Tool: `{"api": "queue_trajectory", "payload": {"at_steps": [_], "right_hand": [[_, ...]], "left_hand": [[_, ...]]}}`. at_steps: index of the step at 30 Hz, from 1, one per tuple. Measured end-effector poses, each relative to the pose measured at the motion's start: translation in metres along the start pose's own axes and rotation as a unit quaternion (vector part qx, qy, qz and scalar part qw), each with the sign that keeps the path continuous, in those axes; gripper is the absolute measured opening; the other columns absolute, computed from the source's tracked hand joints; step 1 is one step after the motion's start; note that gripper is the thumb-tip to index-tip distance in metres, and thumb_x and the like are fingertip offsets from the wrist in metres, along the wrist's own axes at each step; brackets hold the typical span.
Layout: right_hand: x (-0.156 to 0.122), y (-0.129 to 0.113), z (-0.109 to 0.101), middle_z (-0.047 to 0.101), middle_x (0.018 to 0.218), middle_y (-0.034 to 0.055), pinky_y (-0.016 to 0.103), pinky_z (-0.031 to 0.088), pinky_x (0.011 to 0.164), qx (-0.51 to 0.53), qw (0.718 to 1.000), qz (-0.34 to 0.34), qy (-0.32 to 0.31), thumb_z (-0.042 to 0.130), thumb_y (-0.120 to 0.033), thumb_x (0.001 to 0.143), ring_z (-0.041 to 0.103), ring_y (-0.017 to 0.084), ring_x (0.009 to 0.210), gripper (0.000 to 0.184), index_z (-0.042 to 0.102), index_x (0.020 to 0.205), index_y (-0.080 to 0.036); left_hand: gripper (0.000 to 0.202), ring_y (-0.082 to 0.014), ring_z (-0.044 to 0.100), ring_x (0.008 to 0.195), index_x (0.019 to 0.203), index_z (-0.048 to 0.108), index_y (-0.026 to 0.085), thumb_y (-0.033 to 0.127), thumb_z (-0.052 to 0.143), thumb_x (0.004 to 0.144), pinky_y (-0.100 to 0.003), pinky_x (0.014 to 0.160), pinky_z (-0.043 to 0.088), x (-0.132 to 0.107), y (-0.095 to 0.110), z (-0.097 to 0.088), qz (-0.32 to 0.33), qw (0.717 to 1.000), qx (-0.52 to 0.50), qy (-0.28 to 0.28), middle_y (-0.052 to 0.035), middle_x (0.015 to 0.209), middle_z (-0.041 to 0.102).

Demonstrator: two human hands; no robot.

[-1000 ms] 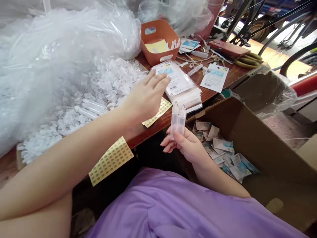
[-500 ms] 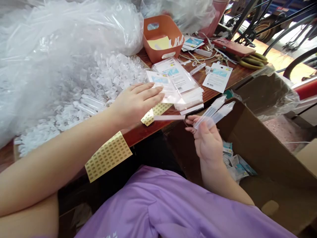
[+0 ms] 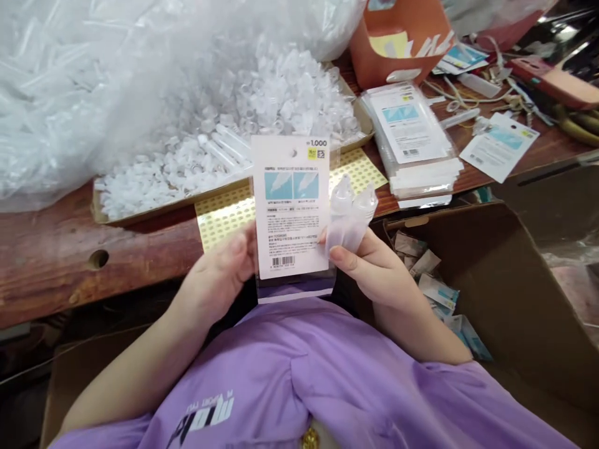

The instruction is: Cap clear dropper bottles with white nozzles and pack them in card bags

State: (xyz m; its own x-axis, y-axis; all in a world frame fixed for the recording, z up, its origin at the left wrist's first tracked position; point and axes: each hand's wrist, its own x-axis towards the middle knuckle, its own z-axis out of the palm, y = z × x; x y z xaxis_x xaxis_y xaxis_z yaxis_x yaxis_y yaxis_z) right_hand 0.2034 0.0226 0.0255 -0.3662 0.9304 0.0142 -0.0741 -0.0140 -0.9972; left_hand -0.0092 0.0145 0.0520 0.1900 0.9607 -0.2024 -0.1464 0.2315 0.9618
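A clear plastic bag with a white printed card [image 3: 294,249] inside stands upright in front of my body, its printed face toward me. My left hand [image 3: 222,271] grips the bag's left edge, with some fingers hidden behind it. In my right hand [image 3: 379,265] are two small translucent plastic bottles [image 3: 347,231] with pointed tips upward, pinched under the thumb. Fingers of that hand also reach the bag's right edge. Behind the bag lies a yellow sticker sheet [image 3: 219,215] with rows of small round marks.
A shallow tray [image 3: 163,210] heaped with small clear plastic parts stands on the wooden table [image 3: 140,262]. Right of it lie a stack of bagged cards [image 3: 405,128] and a single card [image 3: 500,146], near an orange basket [image 3: 397,43]. An open cardboard box [image 3: 477,268] holds several packets below.
My left hand has left the bagged cards on the table and come back to the bag now before me. My right hand, still holding the bottles, has moved inward to the bag. The view has shifted.
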Motion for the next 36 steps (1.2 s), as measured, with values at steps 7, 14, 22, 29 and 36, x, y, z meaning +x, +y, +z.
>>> {"api": "queue_trajectory", "payload": {"at_steps": [7,14,22,29,36], "right_hand": [[-0.006,-0.013,0.010,0.063,0.114,0.0032,0.033,0.045,0.098,-0.165,0.985,-0.033,0.041,0.056,-0.037,0.093,0.059,0.018,0.108,0.023,0.060,0.111,-0.024],[-0.016,-0.019,0.018,0.070,0.090,0.0041,0.025,0.052,0.073,-0.031,0.950,0.166,-0.263,0.051,-0.042,0.095,0.067,0.012,0.077,0.027,0.061,0.101,-0.017],[-0.009,0.009,0.044,0.071,0.092,0.0058,0.020,0.048,0.061,0.144,0.903,0.314,-0.256,0.063,-0.052,0.084,0.066,0.008,0.068,0.038,0.050,0.093,-0.017],[0.004,-0.005,0.046,0.072,0.077,0.0007,0.014,0.046,0.049,0.205,0.874,0.381,-0.222,0.072,-0.045,0.078,0.063,0.006,0.053,0.039,0.051,0.095,-0.016],[0.012,-0.010,0.051,0.071,0.089,0.0047,0.018,0.052,0.048,0.136,0.900,0.364,-0.196,0.073,-0.041,0.073,0.062,0.008,0.055,0.048,0.057,0.110,-0.016]], "left_hand": [[0.025,-0.0268,0.068,0.105,0.108,0.071,0.014,0.023,0.061,0.087,-0.036,0.085,0.060,-0.003,0.002,0.003,-0.079,0.962,-0.246,0.091,-0.0103,0.108,0.073],[0.034,-0.0233,0.069,0.102,0.123,0.060,0.014,0.019,0.041,0.095,-0.028,0.065,0.063,0.001,0.010,-0.004,-0.061,0.943,-0.291,0.150,-0.0096,0.116,0.070],[0.042,-0.0256,0.055,0.126,0.117,0.062,0.023,0.039,0.027,0.100,-0.036,0.089,0.058,-0.007,0.005,-0.007,-0.021,0.973,-0.213,0.087,-0.0029,0.130,0.062],[0.033,-0.0259,0.062,0.116,0.118,0.063,0.018,0.032,0.044,0.095,-0.034,0.087,0.059,-0.014,-0.004,-0.004,-0.072,0.960,-0.270,0.035,-0.0068,0.118,0.068],[0.033,-0.0285,0.068,0.103,0.122,0.061,0.017,0.028,0.054,0.092,-0.026,0.061,0.061,-0.021,-0.012,-0.003,-0.118,0.951,-0.284,-0.016,-0.0107,0.114,0.070]]}}
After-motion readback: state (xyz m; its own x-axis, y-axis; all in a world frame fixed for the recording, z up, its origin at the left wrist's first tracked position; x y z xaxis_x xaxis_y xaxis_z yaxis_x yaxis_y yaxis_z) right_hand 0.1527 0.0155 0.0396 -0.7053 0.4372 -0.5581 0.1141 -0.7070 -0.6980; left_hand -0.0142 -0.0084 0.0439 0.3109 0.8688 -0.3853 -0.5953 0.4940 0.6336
